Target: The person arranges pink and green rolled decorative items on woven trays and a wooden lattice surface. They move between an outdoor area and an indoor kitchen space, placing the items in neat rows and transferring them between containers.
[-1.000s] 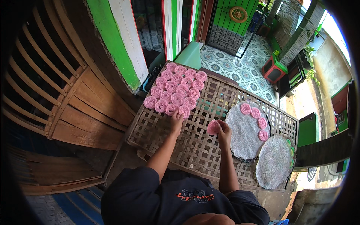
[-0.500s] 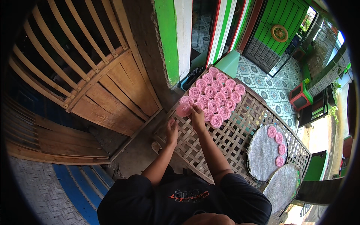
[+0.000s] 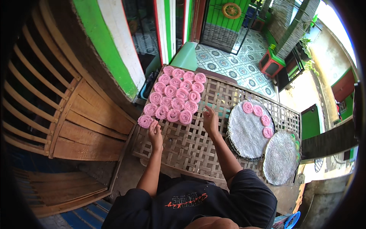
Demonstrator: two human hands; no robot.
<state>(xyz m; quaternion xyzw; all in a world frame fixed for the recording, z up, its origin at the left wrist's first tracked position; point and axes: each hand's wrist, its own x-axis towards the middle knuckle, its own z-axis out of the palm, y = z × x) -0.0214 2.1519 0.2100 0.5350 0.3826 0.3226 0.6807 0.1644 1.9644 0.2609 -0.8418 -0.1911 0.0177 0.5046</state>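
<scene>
Pink coiled rosettes point(image 3: 170, 91) lie in close rows on a woven bamboo lattice point(image 3: 179, 145). At the near left corner of the group sits one rosette point(image 3: 145, 121), set slightly out from the rest. My left hand point(image 3: 155, 134) is beside it, fingertips at its edge, fingers loosely extended and gripping nothing visible. Farther right, my right hand point(image 3: 211, 121) hovers above the bare weave between the rosettes and a round silvery mat point(image 3: 248, 131). It is empty, its fingers apart. Several more pink rosettes point(image 3: 265, 120) curve along that mat's right side.
A second round silvery mat point(image 3: 281, 158) overlaps the lattice's right end, with green pieces point(image 3: 295, 141) along its edge. Slatted wooden panels point(image 3: 91, 110) stand to my left. A pale green surface point(image 3: 185, 57) and a tiled floor point(image 3: 236, 65) lie beyond the lattice.
My right hand has let go of a pink rosette at the near left corner and moved right. My left hand is now beside that rosette. The whole view has swung to the right.
</scene>
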